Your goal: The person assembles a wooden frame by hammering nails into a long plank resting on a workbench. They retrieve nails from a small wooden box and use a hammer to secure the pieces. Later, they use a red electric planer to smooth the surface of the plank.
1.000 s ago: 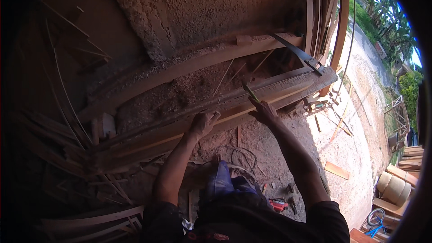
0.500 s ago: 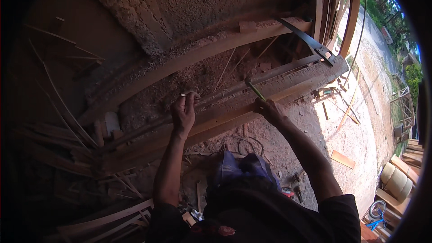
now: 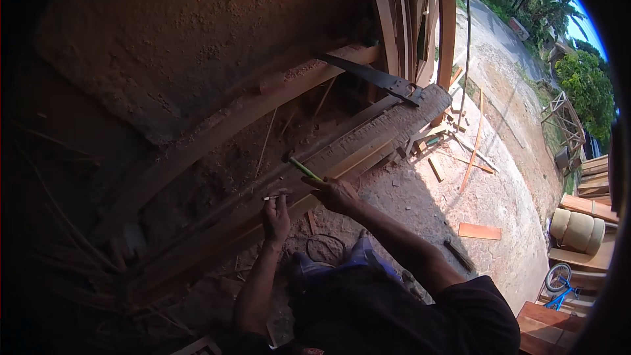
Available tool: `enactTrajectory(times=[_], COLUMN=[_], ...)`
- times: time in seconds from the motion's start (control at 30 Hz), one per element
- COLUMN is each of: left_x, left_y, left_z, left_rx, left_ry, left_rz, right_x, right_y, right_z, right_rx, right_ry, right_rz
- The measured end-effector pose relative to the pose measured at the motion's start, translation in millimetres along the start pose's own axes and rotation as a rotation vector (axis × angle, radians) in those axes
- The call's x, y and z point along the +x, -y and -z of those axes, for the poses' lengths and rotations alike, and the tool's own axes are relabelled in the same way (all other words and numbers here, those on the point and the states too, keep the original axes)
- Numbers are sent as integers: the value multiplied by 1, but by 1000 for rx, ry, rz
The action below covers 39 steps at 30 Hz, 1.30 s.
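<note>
My left hand [image 3: 276, 218] is closed, with a thin white stick [image 3: 271, 198] like a cigarette pinched between its fingers, over the near side of a long wooden beam. My right hand [image 3: 333, 195] is wrapped round a green-handled tool [image 3: 305, 169] with a small dark end; its kind cannot be made out. That dark end is above or against the wooden beam [image 3: 358, 146], which runs from lower left to upper right. A handsaw [image 3: 374, 77] lies at the beam's far right end, its blade reaching across to a second timber [image 3: 227, 119].
Tall planks [image 3: 447, 26] lean at the upper right. Wood offcuts, including an orange board [image 3: 480, 231], lie on the sunlit ground. A blue bicycle [image 3: 559, 289] and a rolled beige bundle [image 3: 578, 230] stand at the right edge. Shadow darkens the left side.
The view has swung to the right, so the beams and saw sit further left. My right hand with the green-handled tool has come closer to my left hand.
</note>
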<state>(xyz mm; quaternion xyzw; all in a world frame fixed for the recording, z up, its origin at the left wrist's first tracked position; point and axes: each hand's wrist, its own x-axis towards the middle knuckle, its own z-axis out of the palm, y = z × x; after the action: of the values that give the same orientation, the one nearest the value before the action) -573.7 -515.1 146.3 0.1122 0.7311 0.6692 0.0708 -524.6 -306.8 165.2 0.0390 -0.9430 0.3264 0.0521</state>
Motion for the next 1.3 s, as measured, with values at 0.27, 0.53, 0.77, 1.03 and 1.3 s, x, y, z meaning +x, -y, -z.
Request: enactTrajectory(times=[0.27,0.53,0.77,1.03,1.3], left_x=[58,93,100,100,100], left_y=[-16,-25,-24,-16,-14], left_z=[-164,-240,-242,-241,-242], left_rx=[252,368,558,537,710], left_ry=[154,272,290,306,360], left_rz=[-171,-175,-403,-428,-383], right_x=[-69,-133,-144,-126,-115], right_y=[-101,-129,-114,-78,-76], right_z=[126,176,198,226,229], right_rx=[177,248,277,262,189], right_ry=[-252,-259,-288,-196,-59], right_rz=[-143,-236,-276,-220,-162])
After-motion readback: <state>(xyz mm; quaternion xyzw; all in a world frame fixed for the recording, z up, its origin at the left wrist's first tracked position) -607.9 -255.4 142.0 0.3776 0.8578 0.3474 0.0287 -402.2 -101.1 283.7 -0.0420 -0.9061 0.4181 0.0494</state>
